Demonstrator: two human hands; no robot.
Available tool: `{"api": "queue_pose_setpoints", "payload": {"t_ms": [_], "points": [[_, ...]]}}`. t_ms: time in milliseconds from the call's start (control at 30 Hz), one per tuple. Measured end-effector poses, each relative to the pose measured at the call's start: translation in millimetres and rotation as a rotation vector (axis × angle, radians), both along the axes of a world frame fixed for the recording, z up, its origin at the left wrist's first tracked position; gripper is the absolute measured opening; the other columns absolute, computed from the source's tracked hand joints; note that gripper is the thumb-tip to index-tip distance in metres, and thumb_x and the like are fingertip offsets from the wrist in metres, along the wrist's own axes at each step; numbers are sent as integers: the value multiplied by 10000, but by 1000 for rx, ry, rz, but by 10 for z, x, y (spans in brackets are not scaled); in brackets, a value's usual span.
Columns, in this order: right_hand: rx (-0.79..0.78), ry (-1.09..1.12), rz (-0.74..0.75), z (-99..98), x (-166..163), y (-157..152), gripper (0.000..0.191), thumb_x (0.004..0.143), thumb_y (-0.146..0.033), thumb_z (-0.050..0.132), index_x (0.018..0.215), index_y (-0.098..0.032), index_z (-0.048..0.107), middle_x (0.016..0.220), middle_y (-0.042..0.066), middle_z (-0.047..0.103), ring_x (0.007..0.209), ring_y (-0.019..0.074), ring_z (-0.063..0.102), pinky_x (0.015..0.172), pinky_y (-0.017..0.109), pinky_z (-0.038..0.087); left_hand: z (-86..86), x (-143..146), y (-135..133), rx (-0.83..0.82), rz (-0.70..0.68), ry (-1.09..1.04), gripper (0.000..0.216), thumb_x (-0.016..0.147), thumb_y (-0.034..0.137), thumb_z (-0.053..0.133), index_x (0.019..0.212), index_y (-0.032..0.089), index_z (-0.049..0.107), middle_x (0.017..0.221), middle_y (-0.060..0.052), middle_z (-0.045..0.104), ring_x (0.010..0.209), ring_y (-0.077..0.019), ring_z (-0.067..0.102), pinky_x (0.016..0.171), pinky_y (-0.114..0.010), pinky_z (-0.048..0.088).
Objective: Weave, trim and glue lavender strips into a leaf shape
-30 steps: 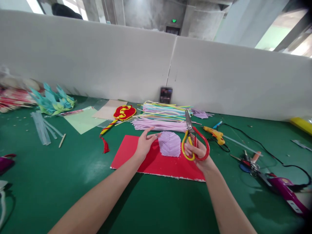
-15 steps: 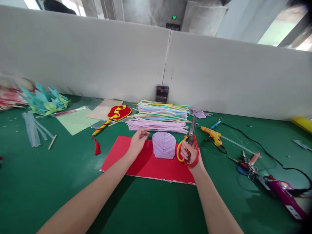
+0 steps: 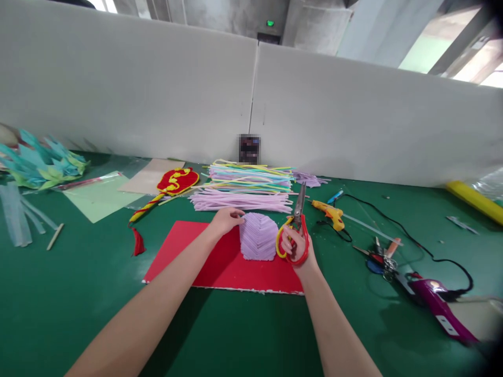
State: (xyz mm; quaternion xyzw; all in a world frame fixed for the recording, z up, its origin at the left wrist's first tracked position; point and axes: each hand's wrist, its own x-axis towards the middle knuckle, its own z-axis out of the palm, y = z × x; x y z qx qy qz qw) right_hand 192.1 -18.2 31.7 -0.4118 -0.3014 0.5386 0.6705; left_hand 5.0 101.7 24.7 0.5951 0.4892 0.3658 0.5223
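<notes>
Head view: a lilac pleated piece [image 3: 258, 238] is laid on a red board [image 3: 188, 257], its far edge touched by the left hand [image 3: 226, 220], grip unclear; scissors [image 3: 298, 209] are clasped by the right hand [image 3: 295, 247] over the board's right end.

No legible writing in view

The green lit sign [image 3: 270, 23] above the far doorway is too small to read. The small dark panel [image 3: 249, 148] against the white partition is blurred out. The pale label on the purple tool [image 3: 446, 324] at the worktop's right shows no letters that can be made out.
</notes>
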Motion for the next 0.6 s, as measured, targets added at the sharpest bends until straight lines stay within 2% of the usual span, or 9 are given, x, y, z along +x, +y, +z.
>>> {"api": "queue_pose_setpoints", "payload": {"t_ms": [133, 233, 367, 433, 600], "points": [[9, -10, -11, 11, -4, 0, 322, 673, -332, 717, 875, -230, 490, 405, -132, 370, 291, 33, 274, 297, 150, 200, 77, -6, -60, -49, -41, -101, 195, 493, 188, 728, 685, 182, 702, 619, -10, 654, 583, -146, 570, 562, -250, 430], [16, -16, -18, 12, -19, -2, 324, 672, -341, 721, 848, -232, 471, 405, -132, 372, 292, 36, 274, 296, 152, 188, 112, 38, -144, -140, -37, -206, 224, 576, 237, 716, 788, 176, 681, 740, -44, 685, 654, -156, 612, 580, -255, 457], [20, -32, -35, 30, -24, -9, 311, 676, -332, 723, 765, -227, 444, 406, -130, 369, 288, 33, 279, 293, 153, 193, 144, 103, -238, -323, -23, -297, 379, 548, 169, 741, 917, 198, 663, 718, -28, 687, 651, -165, 629, 574, -263, 478], [37, -28, -70, 59, -11, -16, 312, 669, -318, 730, 769, -226, 449, 418, -131, 379, 284, 25, 275, 288, 148, 198, 177, 106, -246, -324, -41, -288, 389, 537, 148, 742, 917, 197, 671, 747, -38, 699, 674, -179, 639, 581, -271, 486], [81, -32, -224, 164, 36, -46, 352, 670, -334, 730, 919, -225, 507, 402, -146, 362, 263, 21, 250, 265, 142, 204, 342, 21, -191, -263, -110, -366, 331, 578, 191, 740, 902, 182, 677, 850, -65, 708, 742, -194, 651, 631, -287, 494]]}}
